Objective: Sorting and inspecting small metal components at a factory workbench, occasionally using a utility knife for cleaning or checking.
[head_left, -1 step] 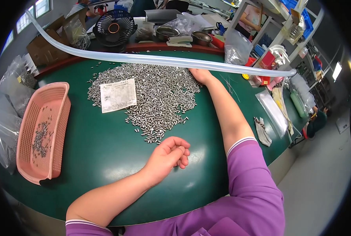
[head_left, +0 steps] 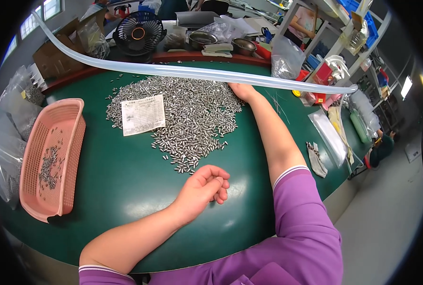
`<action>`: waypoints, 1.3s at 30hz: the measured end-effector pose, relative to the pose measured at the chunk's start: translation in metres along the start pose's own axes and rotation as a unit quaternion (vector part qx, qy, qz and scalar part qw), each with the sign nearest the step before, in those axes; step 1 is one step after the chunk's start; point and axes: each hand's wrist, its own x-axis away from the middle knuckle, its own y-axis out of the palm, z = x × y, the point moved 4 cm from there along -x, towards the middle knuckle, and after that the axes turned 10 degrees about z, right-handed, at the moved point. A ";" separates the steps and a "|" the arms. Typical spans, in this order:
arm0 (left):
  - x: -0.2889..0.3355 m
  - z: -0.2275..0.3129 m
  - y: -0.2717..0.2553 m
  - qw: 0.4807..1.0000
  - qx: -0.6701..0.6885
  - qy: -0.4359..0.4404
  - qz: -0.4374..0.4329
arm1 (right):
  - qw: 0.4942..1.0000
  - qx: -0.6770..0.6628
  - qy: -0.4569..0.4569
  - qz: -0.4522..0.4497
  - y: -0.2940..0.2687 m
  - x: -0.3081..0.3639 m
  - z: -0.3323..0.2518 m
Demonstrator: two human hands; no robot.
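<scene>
A broad pile of small, shiny metal pins [head_left: 192,116] covers the far middle of the green table [head_left: 116,190]. My left hand [head_left: 204,187] rests just in front of the pile's near tip, its fingers loosely curled in and the thumb against them. Nothing shows between those fingers, though the inside of the hand is hidden. At the pile's far right edge lies my right hand [head_left: 242,92]; a translucent tube [head_left: 187,72] crosses the view in front of its fingers and hides them. A printed paper slip [head_left: 143,115] lies on the pile's left part.
A pink plastic basket [head_left: 71,161] at left holds some loose metal pins, with filled clear bags [head_left: 5,156] beside it. A black fan [head_left: 138,33] and metal bowls [head_left: 243,46] stand beyond the far edge. Plastic sleeves [head_left: 327,135] and a glove [head_left: 316,160] lie at right.
</scene>
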 end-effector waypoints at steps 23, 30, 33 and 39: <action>0.003 0.001 0.008 0.997 -0.054 0.047 -0.016 | 0.982 -0.071 -0.024 0.176 0.016 0.133 -0.100; 0.004 -0.002 0.007 0.996 -0.063 0.053 -0.037 | 0.995 -0.070 -0.046 0.048 0.015 0.161 -0.166; 0.005 -0.001 0.008 0.993 -0.088 0.065 -0.050 | 0.967 -0.239 -0.076 0.032 -0.004 0.160 -0.184; 0.001 -0.003 0.003 0.996 -0.056 0.052 -0.040 | 0.970 -0.216 -0.066 0.091 -0.088 0.158 -0.163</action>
